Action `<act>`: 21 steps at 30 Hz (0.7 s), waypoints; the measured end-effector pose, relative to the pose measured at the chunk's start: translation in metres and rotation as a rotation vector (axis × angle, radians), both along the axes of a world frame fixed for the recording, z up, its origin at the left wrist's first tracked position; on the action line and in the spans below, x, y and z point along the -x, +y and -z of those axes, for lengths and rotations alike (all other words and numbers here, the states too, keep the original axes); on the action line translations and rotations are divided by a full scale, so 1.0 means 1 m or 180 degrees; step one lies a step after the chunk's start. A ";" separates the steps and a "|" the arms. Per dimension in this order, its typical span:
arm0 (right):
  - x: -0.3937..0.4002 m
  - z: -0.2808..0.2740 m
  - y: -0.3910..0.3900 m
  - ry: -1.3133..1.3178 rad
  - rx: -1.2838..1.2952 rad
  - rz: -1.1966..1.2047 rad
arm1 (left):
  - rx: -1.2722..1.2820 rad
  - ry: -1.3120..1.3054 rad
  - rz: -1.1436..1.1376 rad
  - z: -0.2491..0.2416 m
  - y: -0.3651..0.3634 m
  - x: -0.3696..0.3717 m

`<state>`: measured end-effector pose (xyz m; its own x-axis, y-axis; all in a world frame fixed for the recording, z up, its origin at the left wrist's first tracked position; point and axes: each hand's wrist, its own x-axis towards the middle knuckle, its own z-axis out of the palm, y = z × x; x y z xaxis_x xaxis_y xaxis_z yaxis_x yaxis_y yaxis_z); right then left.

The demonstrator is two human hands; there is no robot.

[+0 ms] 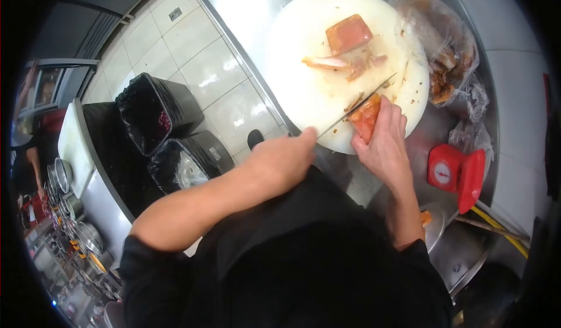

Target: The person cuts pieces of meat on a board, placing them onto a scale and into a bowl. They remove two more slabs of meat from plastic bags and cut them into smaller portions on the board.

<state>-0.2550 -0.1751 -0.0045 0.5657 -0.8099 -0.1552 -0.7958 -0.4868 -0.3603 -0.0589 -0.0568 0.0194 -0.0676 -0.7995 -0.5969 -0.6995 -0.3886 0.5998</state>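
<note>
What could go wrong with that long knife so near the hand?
The knife in the left hand comes close to the right hand, so a slip might cut it. The orange-red chunk could shift, since only the right hand steadies it. Loose scraps lie on the round white board, so some might get pushed off.

Lighting: bright on cutting board point(295, 30); glare on floor tiles point(210, 84), steel counter point(245, 4). Edges: fisheye bending, black vignette. Far-left metal bowls point(62, 175): soft.
</note>
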 end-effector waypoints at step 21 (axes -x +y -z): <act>0.274 -0.118 -0.063 -0.0665 0.0873 0.3279 | 0.0093 -0.0098 -0.0094 -0.003 -0.033 -0.034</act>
